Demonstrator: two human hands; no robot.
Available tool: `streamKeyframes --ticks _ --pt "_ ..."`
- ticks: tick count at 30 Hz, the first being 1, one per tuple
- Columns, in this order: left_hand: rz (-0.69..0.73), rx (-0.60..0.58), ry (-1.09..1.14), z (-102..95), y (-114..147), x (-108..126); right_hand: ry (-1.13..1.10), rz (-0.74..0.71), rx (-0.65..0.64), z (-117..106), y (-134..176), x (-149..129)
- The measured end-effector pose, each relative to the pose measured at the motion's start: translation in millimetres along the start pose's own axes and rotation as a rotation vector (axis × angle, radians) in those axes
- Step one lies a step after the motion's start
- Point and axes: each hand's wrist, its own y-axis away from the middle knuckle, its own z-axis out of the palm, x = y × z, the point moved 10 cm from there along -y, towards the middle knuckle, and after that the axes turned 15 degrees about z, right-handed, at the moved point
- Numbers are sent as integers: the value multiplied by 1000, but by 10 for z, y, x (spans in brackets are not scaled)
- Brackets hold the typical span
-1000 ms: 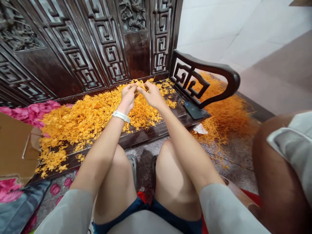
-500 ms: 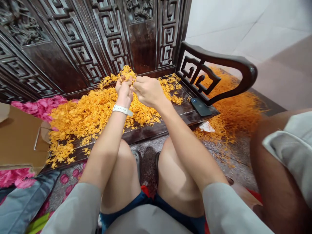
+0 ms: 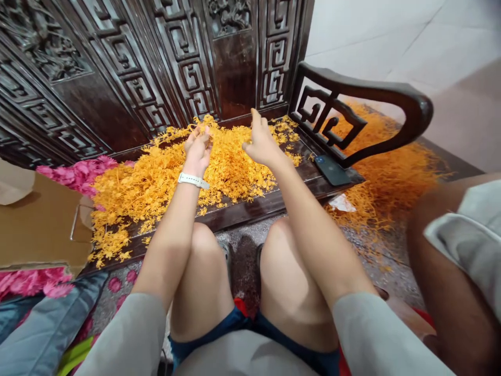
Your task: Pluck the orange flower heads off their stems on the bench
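Note:
A long heap of orange-yellow artificial flower pieces (image 3: 235, 172) with thin curled petals covers the dark wooden bench seat. My left hand (image 3: 197, 151), with a white watch band (image 3: 193, 180) at its wrist, hovers above the middle of the heap. Its fingers are loosely apart, and yellow pieces show just behind the fingertips; no firm grip on them can be seen. To its right, my right hand (image 3: 263, 140) is raised over the heap with fingers stretched apart and nothing in them.
A phone (image 3: 332, 170) lies near the bench's curved armrest (image 3: 415, 104). Beyond it stands a big pile of orange strands (image 3: 395, 172). At left are a cardboard box (image 3: 43, 219) and pink flowers (image 3: 80, 175). Another person's knee (image 3: 434, 230) is close on the right.
My hands have parted: they were together at a cluster of yellow pieces, and the right has moved right and opened. The left has loosened its fingers. The view has shifted slightly.

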Motion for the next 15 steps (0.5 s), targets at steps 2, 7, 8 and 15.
streamKeyframes --ticks 2,7,8,15 --pt "-5 -20 5 123 84 -47 17 -5 -11 89 -21 36" --pt "-13 -15 14 339 281 -71 15 -29 -86 197 -2 -215" --pt "-9 3 11 349 313 -53 31 -36 -114 232 14 -261" --pt "21 1 14 394 387 54 91 -19 -167 306 20 -266"
